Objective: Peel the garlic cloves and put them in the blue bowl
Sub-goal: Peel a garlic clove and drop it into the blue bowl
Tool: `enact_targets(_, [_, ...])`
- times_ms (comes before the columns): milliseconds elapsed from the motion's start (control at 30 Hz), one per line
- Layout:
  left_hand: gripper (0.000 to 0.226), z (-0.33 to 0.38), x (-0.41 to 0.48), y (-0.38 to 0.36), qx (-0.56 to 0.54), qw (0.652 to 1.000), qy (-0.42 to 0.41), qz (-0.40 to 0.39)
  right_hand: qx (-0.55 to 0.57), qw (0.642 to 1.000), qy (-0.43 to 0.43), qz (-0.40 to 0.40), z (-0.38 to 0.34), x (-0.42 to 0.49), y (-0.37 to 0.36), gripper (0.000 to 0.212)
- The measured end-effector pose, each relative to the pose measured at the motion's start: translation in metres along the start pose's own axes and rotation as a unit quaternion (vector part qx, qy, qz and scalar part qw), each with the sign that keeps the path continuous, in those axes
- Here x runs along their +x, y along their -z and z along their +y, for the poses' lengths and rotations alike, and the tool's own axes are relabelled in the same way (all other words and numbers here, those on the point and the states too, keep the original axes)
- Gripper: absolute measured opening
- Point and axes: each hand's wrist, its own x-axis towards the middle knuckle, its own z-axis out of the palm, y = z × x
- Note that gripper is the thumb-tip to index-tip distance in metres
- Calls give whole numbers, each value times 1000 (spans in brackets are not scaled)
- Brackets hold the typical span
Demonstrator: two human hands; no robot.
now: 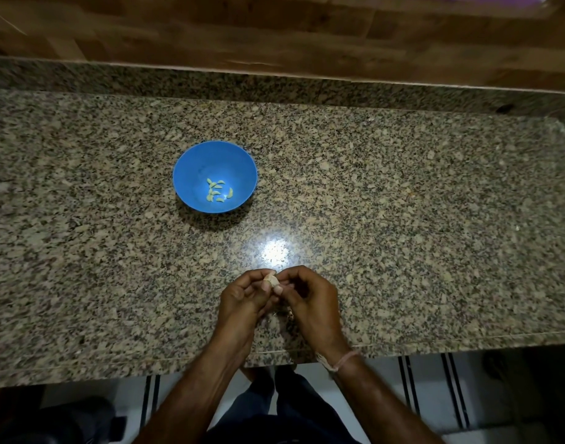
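Observation:
A blue bowl (194,165) stands on the granite counter (403,203), left of centre. Several pale peeled garlic cloves (218,191) lie in its bottom. Nearer the front edge, my two hands meet above the counter. My left hand (242,299) and my right hand (310,299) both pinch one small garlic clove (271,279) between their fingertips. The clove shows a pale papery skin. Most of it is hidden by my fingers.
The counter's front edge (435,342) runs just below my wrists. A raised granite strip (274,88) and a wooden wall close the back. A bright light reflection (274,251) lies between the bowl and my hands. Tiled floor shows below.

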Motion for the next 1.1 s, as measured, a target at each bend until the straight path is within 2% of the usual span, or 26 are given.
enact_targets(200, [17,5,-2,-2,68,996,-50,7,29,999,-15,21,-4,-2,-1,17])
enact_targets(367, [12,7,-4,-3,94,992,-80,4,59,998,-36,3,-2,1,3,12])
enact_targets(700, [15,4,-8,-6,150,983,-101,31,62,991,-114,-35,9,9,0,20])
enact_targets(933, [12,3,-3,-4,169,979,-110,35,128,977,-165,-39,9,10,-5,19])
enact_targets(1000, [13,1,-1,-4,194,973,-120,46,106,980,-166,-24,13,9,-8,16])
enact_targets(1100, [16,-4,-2,-5,230,963,-128,64,-10,995,-98,-1,16,7,-10,12])
